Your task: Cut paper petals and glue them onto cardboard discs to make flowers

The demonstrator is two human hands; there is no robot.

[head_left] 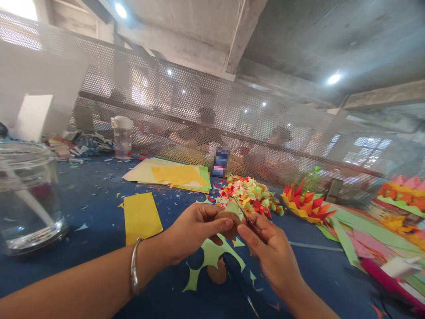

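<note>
My left hand (pixel 195 230), a silver bracelet on its wrist, pinches a round brown piece (pixel 232 217) together with a bit of light green paper (pixel 233 208). In my right hand (pixel 270 248) is a dark pair of scissors (pixel 247 218), its blade pointing up beside the green paper's edge. The scissors' handles are mostly hidden by my fingers. Below my hands lies a light green paper offcut (pixel 212 251) with curved cut-outs. Another round brown piece (pixel 218 272) rests near it. A thin metal tool (pixel 251 305) lies closer to me, its kind unclear.
Yellow paper (pixel 142 217) and a paper stack (pixel 142 170) lie left of centre. Beyond my hands is a heap of colourful paper pieces (pixel 254 195). A glass jar (pixel 28 204) stands at left, folded orange paper petals (pixel 307 204) at right. A perforated screen (pixel 159 106) crosses behind; people sit beyond.
</note>
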